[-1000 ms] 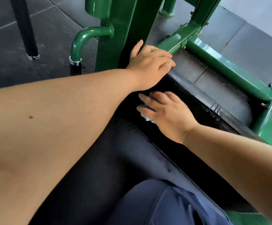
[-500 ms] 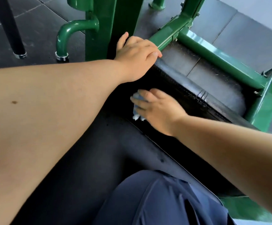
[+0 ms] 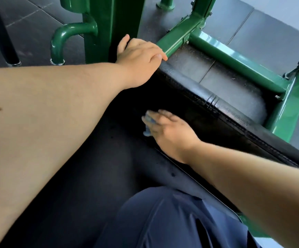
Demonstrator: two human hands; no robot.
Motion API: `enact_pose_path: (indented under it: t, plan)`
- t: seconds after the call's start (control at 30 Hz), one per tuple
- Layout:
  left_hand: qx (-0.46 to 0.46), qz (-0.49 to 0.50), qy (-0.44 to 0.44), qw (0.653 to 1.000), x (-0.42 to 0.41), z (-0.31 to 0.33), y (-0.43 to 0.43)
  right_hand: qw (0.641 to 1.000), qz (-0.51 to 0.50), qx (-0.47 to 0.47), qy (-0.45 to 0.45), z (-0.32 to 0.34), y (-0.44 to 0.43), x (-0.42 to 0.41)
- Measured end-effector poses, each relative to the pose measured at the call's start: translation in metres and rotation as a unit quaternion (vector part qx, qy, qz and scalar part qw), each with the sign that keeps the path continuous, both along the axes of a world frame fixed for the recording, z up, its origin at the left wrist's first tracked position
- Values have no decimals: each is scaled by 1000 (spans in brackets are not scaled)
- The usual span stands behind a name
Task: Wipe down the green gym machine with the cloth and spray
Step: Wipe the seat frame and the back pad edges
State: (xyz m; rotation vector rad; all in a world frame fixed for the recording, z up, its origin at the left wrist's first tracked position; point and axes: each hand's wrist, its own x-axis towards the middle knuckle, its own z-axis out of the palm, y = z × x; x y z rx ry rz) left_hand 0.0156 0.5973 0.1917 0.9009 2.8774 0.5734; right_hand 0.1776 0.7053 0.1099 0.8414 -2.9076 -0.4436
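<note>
The green gym machine (image 3: 234, 56) has a painted steel frame and a long black padded cushion (image 3: 225, 108) running from upper middle to lower right. My left hand (image 3: 138, 59) rests on the cushion's far end beside the green upright post (image 3: 113, 24), fingers draped over the edge. My right hand (image 3: 170, 131) presses a small blue cloth (image 3: 147, 122) flat against the cushion's dark near side; only the cloth's edge shows past my blurred fingers. No spray bottle is in view.
A curved green tube (image 3: 70, 31) drops to the floor left of the post. A black pole foot (image 3: 11, 58) stands at far left. Dark rubber floor tiles (image 3: 270, 29) surround the frame. My knee in dark blue trousers (image 3: 163, 221) fills the bottom centre.
My right hand has slid the cloth down and away from my left hand along the cushion's side. My left hand has kept its place on the cushion's end.
</note>
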Motion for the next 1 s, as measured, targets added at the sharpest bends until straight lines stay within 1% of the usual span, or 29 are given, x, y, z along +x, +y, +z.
enact_pose_path:
  t: [0.03,0.07,0.1,0.17,0.23,0.27,0.33,0.37,0.4,0.43,0.47,0.5,0.53,0.57,0.6,0.63,0.67,0.7,0.73,0.77,0.8,0.87,0.9,0.93,0.97,1.0]
  plan:
    - [-2,-2,-1,1000,-1,0,0,999,8,-17,-49,-13,3,22]
    - [-1,-1,1,1000,-1,-1,0,996,17,-15,-87,-19,7,40]
    - [1,2,13,1000,-2,-3,0,996,27,-22,-83,-25,12,45]
    - [4,13,32,999,0,-6,1,995,-22,-72,-59,-8,12,35]
    - [3,8,37,999,-1,-6,4,987,-43,-157,3,17,17,15]
    - [-2,9,37,999,-1,-7,3,988,-39,-145,34,31,18,4]
    - [-13,14,32,999,2,-3,1,992,-11,-91,87,51,31,-3]
    - [-21,23,26,999,2,0,1,991,-19,-83,102,55,35,0]
    - [-31,35,18,999,2,2,3,988,-40,-104,102,48,38,6]
    - [-44,31,9,998,11,6,11,980,-91,-171,49,33,42,29]
    - [-54,10,15,998,21,7,19,961,-112,-249,-29,23,42,50]
    - [-58,-30,37,997,33,6,30,964,-111,-230,-75,8,44,70]
    - [-57,-69,60,994,45,3,41,977,-94,-155,-115,-2,43,87]
    - [-53,-89,77,992,53,2,50,977,-69,-95,-179,-7,47,99]
    - [-50,-92,89,990,58,0,54,980,-77,-79,-166,-16,51,107]
    - [-51,-87,95,990,58,-1,56,971,-117,-99,-184,-10,52,105]
    - [-57,-82,90,991,58,-1,55,967,-127,-129,-182,-6,51,99]
    - [-61,-80,85,991,56,0,55,967,-133,-158,-151,9,47,88]
    - [-62,-78,84,991,56,1,56,971,-114,-181,-102,25,46,76]
    - [-65,-75,91,991,54,1,55,980,-66,-184,-37,37,49,62]
    - [-73,-74,93,990,55,2,55,980,-46,-191,19,53,52,47]
    - [-81,-82,90,989,56,3,56,978,-38,-183,92,79,59,30]
    - [-82,-82,88,989,56,3,56,973,-39,-199,110,78,60,29]
    - [-81,-76,80,991,56,4,55,974,-51,-201,88,67,62,36]
    - [-80,-75,70,992,57,6,56,974,-63,-216,38,53,62,50]
    - [-80,-75,65,992,57,7,55,962,-100,-254,6,37,60,70]
